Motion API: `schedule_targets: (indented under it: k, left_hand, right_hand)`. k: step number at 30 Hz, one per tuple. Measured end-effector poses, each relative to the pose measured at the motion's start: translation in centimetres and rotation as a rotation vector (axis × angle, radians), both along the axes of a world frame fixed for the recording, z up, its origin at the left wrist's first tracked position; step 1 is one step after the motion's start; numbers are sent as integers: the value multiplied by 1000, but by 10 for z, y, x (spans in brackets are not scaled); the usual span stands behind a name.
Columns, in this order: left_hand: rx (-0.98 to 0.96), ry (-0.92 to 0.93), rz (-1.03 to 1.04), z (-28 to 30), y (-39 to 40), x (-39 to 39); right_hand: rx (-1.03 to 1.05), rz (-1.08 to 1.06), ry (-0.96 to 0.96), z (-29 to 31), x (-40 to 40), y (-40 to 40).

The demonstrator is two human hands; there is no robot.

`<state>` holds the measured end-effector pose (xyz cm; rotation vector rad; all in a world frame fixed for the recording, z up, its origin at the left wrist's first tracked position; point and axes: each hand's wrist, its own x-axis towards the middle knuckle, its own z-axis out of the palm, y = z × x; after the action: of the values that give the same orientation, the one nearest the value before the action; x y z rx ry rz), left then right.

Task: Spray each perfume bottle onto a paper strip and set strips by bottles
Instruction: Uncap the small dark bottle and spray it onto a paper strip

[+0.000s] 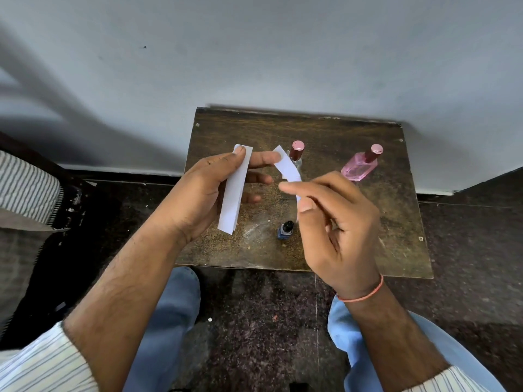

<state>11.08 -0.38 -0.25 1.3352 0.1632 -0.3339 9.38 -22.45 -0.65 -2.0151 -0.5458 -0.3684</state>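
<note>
My left hand (209,190) holds a small stack of white paper strips (235,193) upright above the left side of the small wooden table (396,222), thumb pressed on their top. My right hand (334,222) pinches a single curved paper strip (287,168) between thumb and forefinger. Three perfume bottles stand on the table. A clear bottle with a dark red cap (297,151) is partly hidden behind the single strip. A pink bottle with a red cap (360,165) stands at the back right. A small blue bottle with a black top (285,230) stands near the front.
The table stands against a pale wall (254,52). A striped cushion (25,188) lies at the left. My knees in blue trousers (175,321) are below the table's front edge, over a dark speckled floor (467,264).
</note>
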Motion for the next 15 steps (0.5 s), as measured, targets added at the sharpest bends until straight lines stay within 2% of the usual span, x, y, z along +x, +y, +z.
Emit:
schedule_targets:
  k: [3,8,15]
  left_hand:
    - [-7,-24,-13,-1,0,-1]
    - [-153,27,-57,2,-7,-3]
    - [-137,-9,-80,0,-8,-5]
  right_hand:
    - [-41,3,91,-1,0,11]
    - [-147,-43,211,-10,3,27]
    - [-28,74,347,-13,4,36]
